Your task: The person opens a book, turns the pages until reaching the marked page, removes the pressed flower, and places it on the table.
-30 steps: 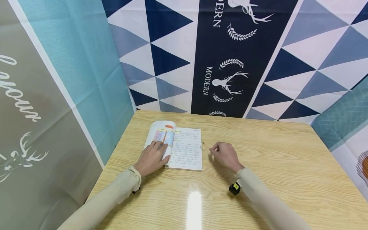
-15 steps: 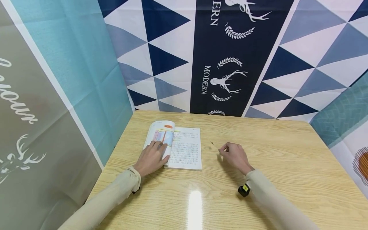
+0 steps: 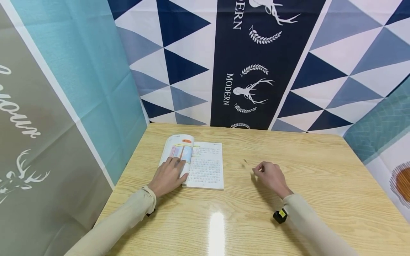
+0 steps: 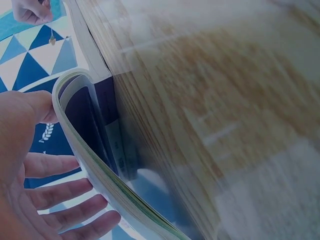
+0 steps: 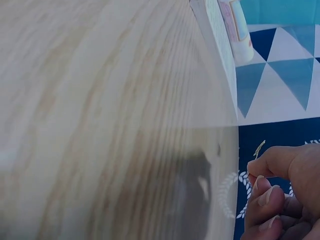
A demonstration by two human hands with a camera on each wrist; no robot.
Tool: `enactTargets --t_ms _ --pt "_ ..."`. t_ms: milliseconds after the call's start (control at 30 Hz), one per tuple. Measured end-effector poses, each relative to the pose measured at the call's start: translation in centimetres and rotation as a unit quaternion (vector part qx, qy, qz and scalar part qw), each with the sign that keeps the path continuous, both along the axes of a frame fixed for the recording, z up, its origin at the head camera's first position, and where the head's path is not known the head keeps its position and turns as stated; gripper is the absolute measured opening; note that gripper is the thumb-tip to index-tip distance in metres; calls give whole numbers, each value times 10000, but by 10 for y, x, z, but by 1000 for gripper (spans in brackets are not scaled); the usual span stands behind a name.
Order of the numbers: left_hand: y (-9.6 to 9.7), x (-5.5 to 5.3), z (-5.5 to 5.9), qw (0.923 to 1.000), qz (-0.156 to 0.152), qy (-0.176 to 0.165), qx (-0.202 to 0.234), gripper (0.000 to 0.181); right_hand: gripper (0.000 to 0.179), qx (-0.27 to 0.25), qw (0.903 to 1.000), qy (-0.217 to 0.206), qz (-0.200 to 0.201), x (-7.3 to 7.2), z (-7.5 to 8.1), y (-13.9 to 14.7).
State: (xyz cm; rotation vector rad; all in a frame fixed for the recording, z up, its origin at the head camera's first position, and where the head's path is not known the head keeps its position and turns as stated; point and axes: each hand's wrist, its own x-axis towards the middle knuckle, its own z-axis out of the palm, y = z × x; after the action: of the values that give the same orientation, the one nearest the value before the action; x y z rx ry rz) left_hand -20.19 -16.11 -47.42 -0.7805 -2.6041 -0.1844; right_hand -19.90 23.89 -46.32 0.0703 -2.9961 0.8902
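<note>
On the wooden table lies an open book (image 3: 206, 165), its left pages curling up and a colour picture printed on them. My left hand (image 3: 169, 176) rests on the left pages with its fingers spread; the left wrist view shows the fingertips (image 4: 107, 220) against the curved page stack. Right of the book, my right hand (image 3: 270, 176) pinches a small, thin yellowish piece (image 5: 259, 149) between thumb and forefinger. It points up and left from the fingertips, its far end darker, over the table. What exactly it is, I cannot tell.
The wooden table (image 3: 320, 170) runs back to a patterned cloth wall (image 3: 189, 71) with triangles and deer prints. Another cloth wall (image 3: 105, 89) stands close along the left edge. A black wrist camera (image 3: 280, 216) sits under the right sleeve.
My right hand has moved right, away from the book's right edge, carrying the thin yellowish piece with it. The left hand stays on the pages.
</note>
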Motion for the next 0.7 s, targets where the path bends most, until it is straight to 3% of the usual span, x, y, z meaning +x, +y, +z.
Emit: enactTargets --t_ms 700 --pt "-1 0 0 10000 -23 33 78 47 23 171 9992 -298 -221 8 -12 28"
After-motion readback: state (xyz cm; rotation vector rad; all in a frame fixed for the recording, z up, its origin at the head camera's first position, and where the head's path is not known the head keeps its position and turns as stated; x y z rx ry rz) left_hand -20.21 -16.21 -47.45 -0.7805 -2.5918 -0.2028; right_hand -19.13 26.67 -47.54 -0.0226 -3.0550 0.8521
